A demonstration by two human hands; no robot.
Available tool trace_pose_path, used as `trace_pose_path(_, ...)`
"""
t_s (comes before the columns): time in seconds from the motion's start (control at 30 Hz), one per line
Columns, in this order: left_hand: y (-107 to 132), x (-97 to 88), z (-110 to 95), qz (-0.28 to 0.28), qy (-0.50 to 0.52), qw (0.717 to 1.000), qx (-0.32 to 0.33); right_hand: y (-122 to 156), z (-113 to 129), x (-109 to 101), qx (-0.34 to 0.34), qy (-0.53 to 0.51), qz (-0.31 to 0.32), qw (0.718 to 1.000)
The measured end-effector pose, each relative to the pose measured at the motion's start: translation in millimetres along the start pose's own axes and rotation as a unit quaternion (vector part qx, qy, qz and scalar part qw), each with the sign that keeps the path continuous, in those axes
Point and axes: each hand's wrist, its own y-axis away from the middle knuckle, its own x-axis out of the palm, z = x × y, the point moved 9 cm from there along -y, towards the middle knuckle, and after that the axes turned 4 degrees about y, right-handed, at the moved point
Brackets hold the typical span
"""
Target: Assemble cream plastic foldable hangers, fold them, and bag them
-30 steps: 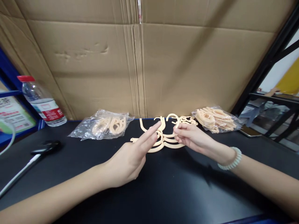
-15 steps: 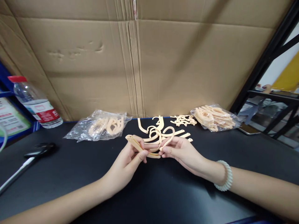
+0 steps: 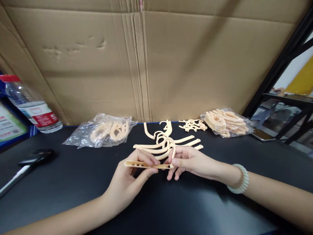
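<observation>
My left hand [image 3: 133,178] pinches a cream plastic hanger arm [image 3: 137,164] between thumb and fingers, its slotted side showing and its length lying nearly level. A curved cream hanger hook [image 3: 174,150] is gripped in my right hand [image 3: 192,162], with its bend upward. The hook's lower end meets the right end of the arm; whether the two are joined I cannot tell. Just beyond my hands lie several loose hanger arms [image 3: 149,151], spread out on the black table. More loose hooks [image 3: 160,134] lie in the middle of that pile, partly hidden behind the held hook.
A clear bag of cream parts [image 3: 105,130] lies at the back left, another bag [image 3: 226,122] at the back right. Small cream pieces [image 3: 192,125] are heaped between. A water bottle [image 3: 34,106], a black mouse-like device with white cable [image 3: 36,157] and a cardboard wall [image 3: 97,65] surround the table.
My left hand has turned the hanger arm from slanted to nearly level. My right hand has brought the hook upright against the arm's end. The view has shifted slightly.
</observation>
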Motion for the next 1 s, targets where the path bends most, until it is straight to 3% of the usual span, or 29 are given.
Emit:
trace_pose_path(0.3,1,4.9,-10,0.016,-0.049,0.997,0.049,0,0,-3,-0.016,0.032,-0.052,0.998)
trace_pose_path(0.57,1,5.4,-12,0.016,-0.069,0.996,0.054,0,-1,-2,-0.023,0.044,-0.075,0.996)
trace_pose_path(0.9,0,2.3,-3,-0.002,-0.058,0.998,0.026,3,0,0,-0.061,0.074,-0.11,0.989)
trace_pose_path(1.0,-1,-2.9,5,-0.035,-0.028,0.999,-0.017,3,2,-1,-0.063,0.06,-0.111,0.99)
